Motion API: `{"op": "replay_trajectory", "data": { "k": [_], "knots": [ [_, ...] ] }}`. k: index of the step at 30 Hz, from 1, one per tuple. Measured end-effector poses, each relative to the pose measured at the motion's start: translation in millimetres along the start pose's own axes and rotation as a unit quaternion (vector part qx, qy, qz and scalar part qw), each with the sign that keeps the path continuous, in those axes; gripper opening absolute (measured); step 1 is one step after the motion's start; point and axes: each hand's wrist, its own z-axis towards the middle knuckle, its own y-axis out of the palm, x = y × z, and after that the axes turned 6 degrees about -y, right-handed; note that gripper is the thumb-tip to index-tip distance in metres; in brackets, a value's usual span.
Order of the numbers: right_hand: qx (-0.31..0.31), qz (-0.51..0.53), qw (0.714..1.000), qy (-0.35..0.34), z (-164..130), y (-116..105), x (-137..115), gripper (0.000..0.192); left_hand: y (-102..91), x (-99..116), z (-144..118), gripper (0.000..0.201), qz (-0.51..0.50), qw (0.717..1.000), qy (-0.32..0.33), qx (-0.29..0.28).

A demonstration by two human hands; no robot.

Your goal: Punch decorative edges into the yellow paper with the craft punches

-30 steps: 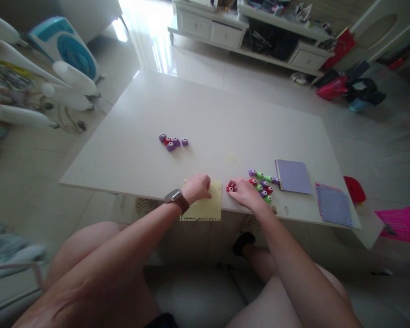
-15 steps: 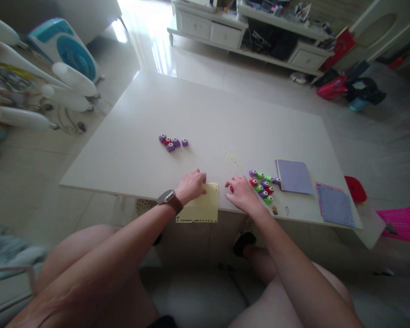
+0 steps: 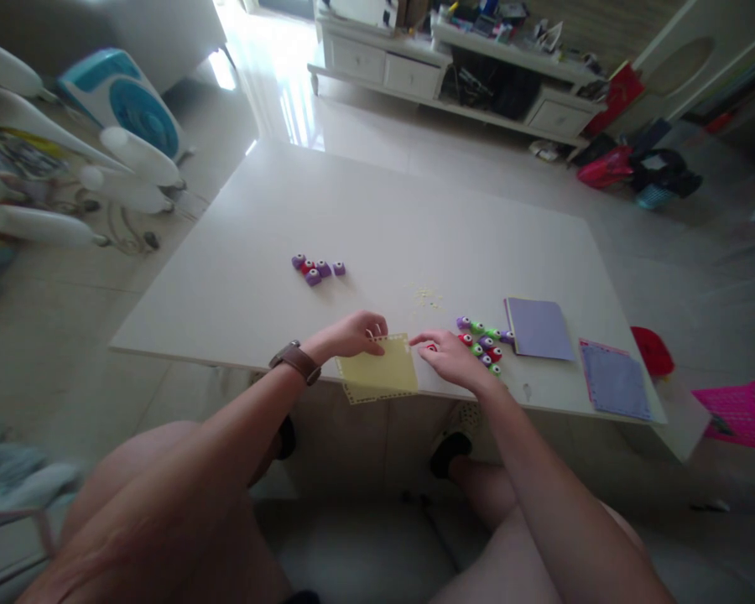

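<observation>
Beside the punches [image 3: 481,342], left hand [image 3: 352,334] pinches yellow paper [image 3: 379,375]; right hand [image 3: 451,356] lies spread.

On the white surface [image 3: 377,218] a cluster of 5 small punches [image 3: 318,269] (mostly purple, 1 red) sits well apart from 2 purple paper pads [image 3: 539,328] near the right edge. Yellow paper scraps [image 3: 426,295] lie between them. A blue fan [image 3: 123,99] stands on the floor at left.
</observation>
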Motion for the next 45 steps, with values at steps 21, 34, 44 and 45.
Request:
{"op": "replay_trajectory", "data": {
  "k": [21, 34, 44, 45],
  "knots": [
    [-0.041, 0.412, 0.905, 0.097, 0, 3, -3, 0.027, 8.6, 33, -10, 0.028, -0.028, 0.990, 0.137, 0.015],
    [-0.059, 0.458, 0.881, 0.104, 1, 5, -10, 0.032, 8.3, 43, -16, 0.019, 0.011, 0.989, 0.149, 0.005],
    [-0.060, 0.505, 0.854, 0.109, 3, 6, -11, 0.021, 9.3, 42, -15, 0.019, -0.028, 0.986, 0.161, -0.011],
    [-0.063, 0.508, 0.852, 0.108, 3, 6, -11, 0.020, 9.2, 42, -15, 0.019, -0.022, 0.986, 0.166, -0.009]
  ]
}}
